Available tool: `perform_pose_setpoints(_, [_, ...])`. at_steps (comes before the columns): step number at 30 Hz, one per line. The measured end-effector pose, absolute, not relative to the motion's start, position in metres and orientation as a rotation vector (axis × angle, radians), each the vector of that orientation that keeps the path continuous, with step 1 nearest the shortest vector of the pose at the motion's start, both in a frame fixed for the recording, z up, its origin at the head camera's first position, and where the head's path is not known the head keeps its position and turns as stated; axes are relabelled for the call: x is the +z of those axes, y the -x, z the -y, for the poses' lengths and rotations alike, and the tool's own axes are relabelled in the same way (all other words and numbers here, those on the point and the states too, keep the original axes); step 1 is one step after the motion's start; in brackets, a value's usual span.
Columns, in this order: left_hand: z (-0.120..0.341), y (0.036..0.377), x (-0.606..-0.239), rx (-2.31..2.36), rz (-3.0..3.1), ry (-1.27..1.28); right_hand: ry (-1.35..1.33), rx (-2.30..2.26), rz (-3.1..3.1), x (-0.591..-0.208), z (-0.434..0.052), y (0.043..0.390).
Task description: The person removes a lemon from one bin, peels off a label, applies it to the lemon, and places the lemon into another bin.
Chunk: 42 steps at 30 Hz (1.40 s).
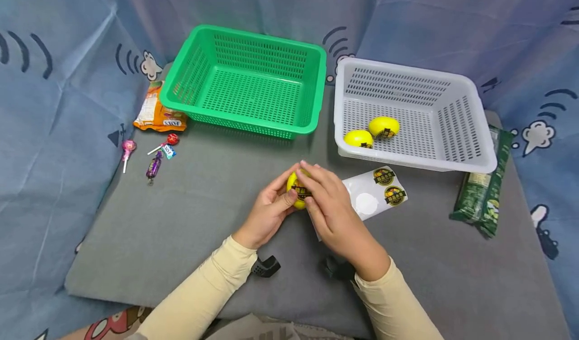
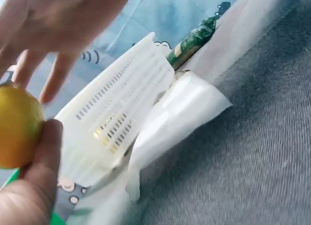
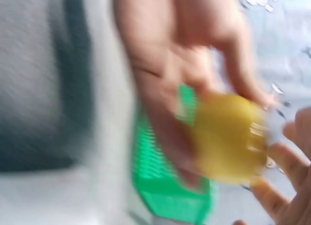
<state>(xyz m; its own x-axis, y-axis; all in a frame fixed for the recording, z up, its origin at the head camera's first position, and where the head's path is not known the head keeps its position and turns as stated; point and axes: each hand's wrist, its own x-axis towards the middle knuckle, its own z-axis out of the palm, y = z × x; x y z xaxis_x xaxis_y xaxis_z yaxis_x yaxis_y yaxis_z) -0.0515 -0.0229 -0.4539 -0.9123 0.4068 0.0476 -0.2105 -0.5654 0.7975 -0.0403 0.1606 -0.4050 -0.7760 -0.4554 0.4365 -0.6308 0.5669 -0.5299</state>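
My left hand (image 1: 267, 209) grips a yellow lemon (image 1: 291, 185), its thumb lying across the front near a black-and-gold round sticker (image 1: 300, 191). Over the lemon's right side extend the nearly straight fingers of my right hand (image 1: 332, 209), touching it. In the left wrist view the lemon (image 2: 18, 128) sits against the left thumb, and in the right wrist view the lemon (image 3: 231, 137) is blurred. A white sticker sheet (image 1: 365, 203) with two stickers remaining on it lies beside and partly under the right hand.
Two stickered lemons (image 1: 383, 127) lie in a white basket (image 1: 413, 164) at the back right. A green basket (image 1: 244, 123) stands left of it. Green packets (image 1: 484, 189) lie right, an orange bag (image 1: 158, 111) left. Lollipops (image 1: 128, 149) and wrapped sweets (image 1: 154, 166) are at the left.
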Motion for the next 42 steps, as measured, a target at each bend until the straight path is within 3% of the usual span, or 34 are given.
perform_pose_setpoints(8, [0.022,0.048,-0.459,2.493,-1.234,-0.266,-0.806,0.866,2.617,-0.435,-0.150,0.041])
perform_pose_setpoints(15, [0.023,0.050,-0.457,2.512,-1.203,-0.232,-0.602,0.935,2.928,-0.422,-0.161,0.043])
perform_pose_setpoints(22, [0.020,0.054,-0.462,2.527,-1.498,-0.215,-0.749,0.985,2.581,-0.404,-0.169,0.045])
perform_pose_setpoints(26, [0.017,0.055,-0.466,2.555,-1.647,-0.253,-0.540,0.868,2.581,-0.392,-0.200,0.057])
perform_pose_setpoints(34, [0.012,0.056,-0.471,2.598,-1.728,-0.348,0.193,0.696,2.763,-0.389,-0.312,0.073])
perform_pose_setpoints(42, [0.011,0.062,-0.467,2.563,-1.793,-0.464,0.204,0.761,2.774,-0.397,-0.333,0.079])
